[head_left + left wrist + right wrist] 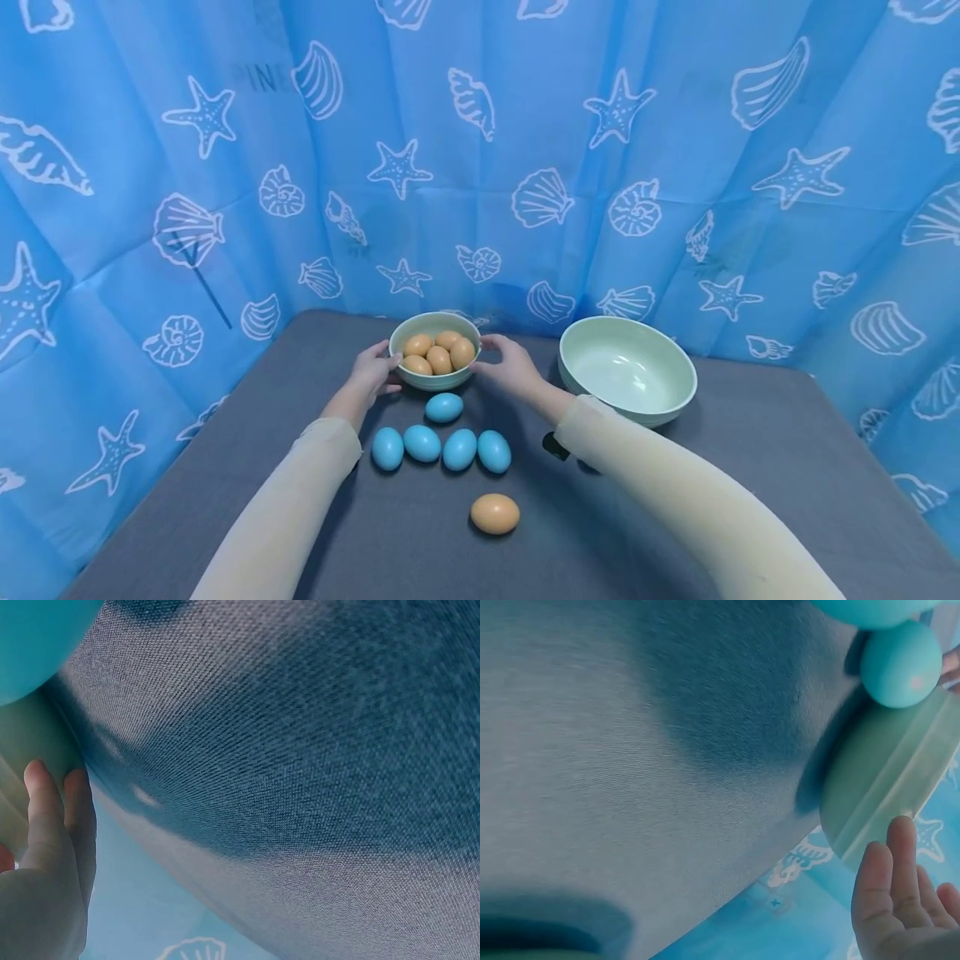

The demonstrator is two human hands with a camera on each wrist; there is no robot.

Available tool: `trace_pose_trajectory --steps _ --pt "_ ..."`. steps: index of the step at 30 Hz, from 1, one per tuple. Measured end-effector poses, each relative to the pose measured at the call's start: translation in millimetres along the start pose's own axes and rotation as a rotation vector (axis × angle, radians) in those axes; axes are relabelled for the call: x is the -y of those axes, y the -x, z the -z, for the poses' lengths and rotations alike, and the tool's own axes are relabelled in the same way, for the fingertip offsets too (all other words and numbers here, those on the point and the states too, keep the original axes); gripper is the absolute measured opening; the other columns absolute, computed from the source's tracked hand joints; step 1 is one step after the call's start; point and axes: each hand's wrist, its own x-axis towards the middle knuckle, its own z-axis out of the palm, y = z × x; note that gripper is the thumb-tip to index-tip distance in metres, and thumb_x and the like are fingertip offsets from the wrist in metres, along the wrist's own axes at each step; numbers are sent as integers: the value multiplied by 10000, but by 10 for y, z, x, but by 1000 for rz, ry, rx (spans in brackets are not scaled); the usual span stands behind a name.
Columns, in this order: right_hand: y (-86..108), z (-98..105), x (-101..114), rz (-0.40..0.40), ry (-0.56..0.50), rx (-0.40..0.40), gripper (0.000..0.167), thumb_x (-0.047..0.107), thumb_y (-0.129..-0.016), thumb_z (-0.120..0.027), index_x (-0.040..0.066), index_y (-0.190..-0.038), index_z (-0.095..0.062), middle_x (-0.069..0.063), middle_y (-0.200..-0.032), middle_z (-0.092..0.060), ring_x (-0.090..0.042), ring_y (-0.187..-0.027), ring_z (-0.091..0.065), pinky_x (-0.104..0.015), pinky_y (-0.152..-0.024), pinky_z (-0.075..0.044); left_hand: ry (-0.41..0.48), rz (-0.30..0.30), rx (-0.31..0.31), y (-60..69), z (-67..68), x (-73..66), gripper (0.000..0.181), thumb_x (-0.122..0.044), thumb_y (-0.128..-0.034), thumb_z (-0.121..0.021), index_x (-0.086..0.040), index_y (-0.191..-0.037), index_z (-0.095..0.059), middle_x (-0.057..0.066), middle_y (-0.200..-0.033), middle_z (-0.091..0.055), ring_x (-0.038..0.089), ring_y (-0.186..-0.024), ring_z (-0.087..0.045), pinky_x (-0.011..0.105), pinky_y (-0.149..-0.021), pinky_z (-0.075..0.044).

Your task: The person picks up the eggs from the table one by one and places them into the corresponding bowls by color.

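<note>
A small pale green bowl [433, 382] holding several brown eggs [439, 360] sits toward the back of the table. My left hand [371, 373] touches its left side, with fairly straight fingers against the outer wall in the left wrist view and the thumb by the rim. On the right side, my right hand [510, 367] has its fingertips at the bowl, fingers extended in the right wrist view. A blue egg [444, 407] lies just in front of the bowl. Nearer is a row of several blue eggs [459, 450].
A larger pale green bowl [628, 367], with no eggs visible in it, stands right of my right hand. One brown egg [495, 513] lies near the front of the grey table [405, 550]. A blue shell-patterned curtain [480, 167] hangs behind.
</note>
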Motion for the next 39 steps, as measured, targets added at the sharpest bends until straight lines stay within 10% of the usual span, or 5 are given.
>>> trace_pose_trajectory --steps 17,31,39 --pt "528 223 -149 181 -38 259 396 163 -941 -664 -9 -1285 -568 -193 -1144 -606 -235 -914 -606 -322 -746 -533 -18 12 -2 -4 34 11 560 -149 -1050 -443 -139 -1562 -214 180 -1587 -182 365 -1184 -493 337 -802 -568" --pt "606 410 -257 294 -18 879 599 63 -929 -655 -17 -1462 -393 -196 -1447 -456 -145 -882 -600 -313 -794 -528 -7 15 -2 9 9 -13 560 -145 -1049 -445 -139 -1561 -217 186 -1578 -200 368 -1199 -494 368 -856 -557" --pt "603 381 -302 303 30 1054 689 44 -885 -709 16 -1485 -372 -159 -1479 -429 -51 -776 -582 -234 -719 -521 -6 10 1 5 -11 -19 563 -139 -1045 -454 -139 -1560 -224 181 -1577 -209 364 -1188 -506 382 -865 -555"
